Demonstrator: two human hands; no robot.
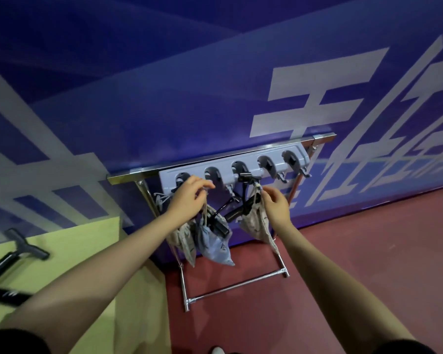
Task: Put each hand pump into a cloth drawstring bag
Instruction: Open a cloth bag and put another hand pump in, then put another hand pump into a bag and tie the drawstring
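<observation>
Worktop [92,251]: flat yellow-green; a black T-handled hand pump [8,261] is laid at its left.
Hands: left [187,198] and right [275,204], cords pinched.
Cloth bags: soft blue bag [215,247] below left, beige bag [253,224] beside right.
Rack [230,169]: grey plastic, round clips.

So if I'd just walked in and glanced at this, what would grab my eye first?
Probably the two hands at the middle: the left hand and right hand each pinch a drawstring at a grey holder rack on a metal stand. Under them hang cloth bags, with black pump parts poking out between. Behind is a blue wall with big white characters, and another black pump lies lower left.
</observation>
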